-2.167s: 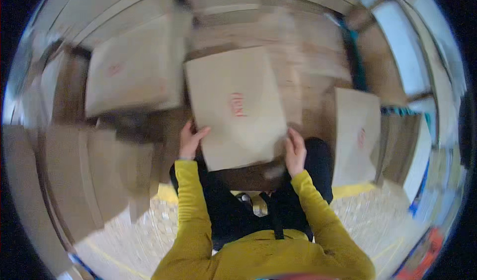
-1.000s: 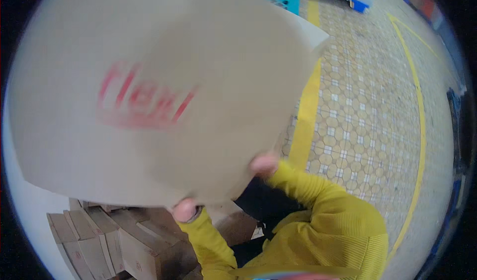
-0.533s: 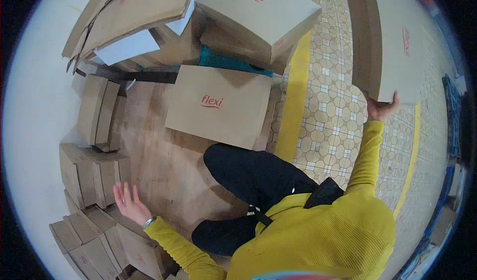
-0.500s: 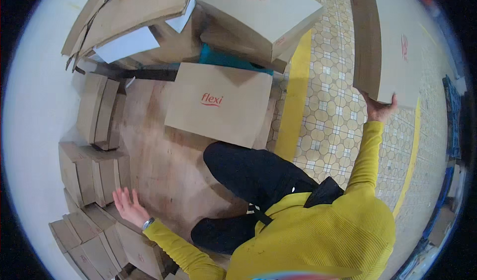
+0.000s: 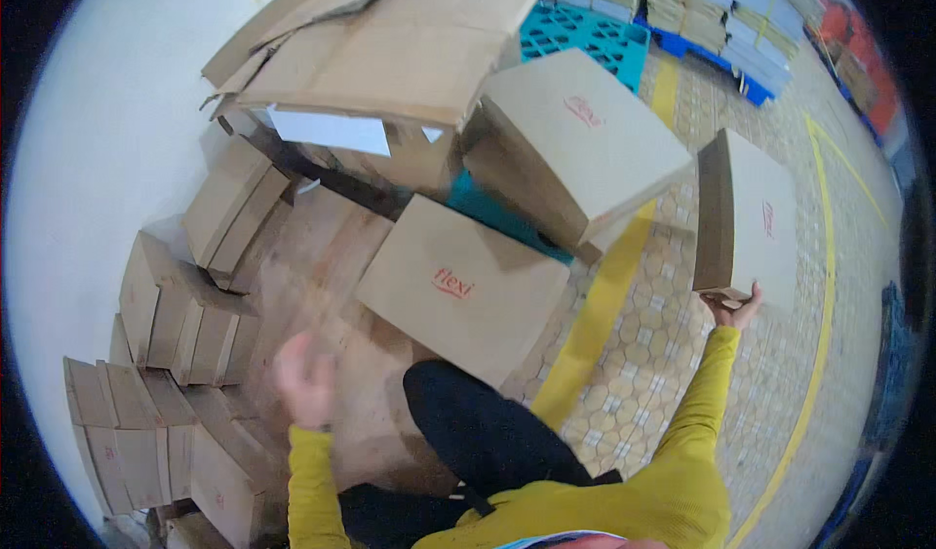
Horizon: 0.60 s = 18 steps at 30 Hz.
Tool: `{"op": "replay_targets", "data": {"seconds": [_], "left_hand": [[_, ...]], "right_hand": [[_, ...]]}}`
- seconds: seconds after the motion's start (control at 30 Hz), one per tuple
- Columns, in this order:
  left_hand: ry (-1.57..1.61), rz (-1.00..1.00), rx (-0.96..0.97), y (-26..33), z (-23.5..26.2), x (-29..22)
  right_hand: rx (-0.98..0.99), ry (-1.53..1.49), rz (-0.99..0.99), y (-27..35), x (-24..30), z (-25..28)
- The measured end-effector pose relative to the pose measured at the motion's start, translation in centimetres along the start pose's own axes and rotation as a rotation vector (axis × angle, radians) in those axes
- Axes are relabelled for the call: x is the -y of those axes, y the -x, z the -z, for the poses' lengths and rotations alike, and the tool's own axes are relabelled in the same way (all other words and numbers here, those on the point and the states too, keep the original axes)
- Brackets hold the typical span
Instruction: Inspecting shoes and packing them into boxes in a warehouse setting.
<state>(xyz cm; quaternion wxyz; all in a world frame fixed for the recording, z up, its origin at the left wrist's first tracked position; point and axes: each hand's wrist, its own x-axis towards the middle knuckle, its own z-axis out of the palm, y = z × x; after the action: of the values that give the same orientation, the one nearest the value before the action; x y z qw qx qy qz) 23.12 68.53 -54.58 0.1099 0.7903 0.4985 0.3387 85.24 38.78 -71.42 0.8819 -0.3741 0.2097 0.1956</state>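
Out to the right, my right hand [image 5: 733, 311] grips the lower end of a brown cardboard box [image 5: 765, 227] with red lettering, the thumb on its top face and fingers underneath. My left hand [image 5: 306, 381] hangs over the brown floor board to the left, away from any box; motion smears its fingers. In front of my knees lies a flat cardboard box [image 5: 462, 284], with the same red mark. Beyond it, a larger marked cardboard box [image 5: 595, 139] rests tilted above a teal pallet [image 5: 585, 37].
Brown boxes [image 5: 200, 330] stand stacked along the white wall at left. A big carton [image 5: 390, 47] with worn flaps is at the far left. Paper stacks [image 5: 687, 8] sit on a blue pallet [image 5: 717, 58] at the back. Yellow lines [image 5: 590, 339] cross the tiled floor.
My view has tilted up and turned. My right hand still holds its box, now showing fully in view. My left hand has risen off the boxes by the wall and moved rightward.
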Motion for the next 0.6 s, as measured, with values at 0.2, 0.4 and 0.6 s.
{"op": "replay_targets", "data": {"seconds": [0.2, 0.4, 0.6], "left_hand": [[0.004, -0.861, 0.434, -9.2, -18.9, -17.8], [-0.184, -1.024, 0.317, -13.5, -27.9, -21.4], [-0.256, -1.142, 0.315, -11.8, -31.7, -25.7]], "right_hand": [[0.214, 0.604, 0.059, -10.9, 3.6, -11.0], [0.17, 0.826, -0.041, -8.1, 0.1, -20.7], [0.317, 0.614, 0.156, -15.5, -4.3, -27.7]]}}
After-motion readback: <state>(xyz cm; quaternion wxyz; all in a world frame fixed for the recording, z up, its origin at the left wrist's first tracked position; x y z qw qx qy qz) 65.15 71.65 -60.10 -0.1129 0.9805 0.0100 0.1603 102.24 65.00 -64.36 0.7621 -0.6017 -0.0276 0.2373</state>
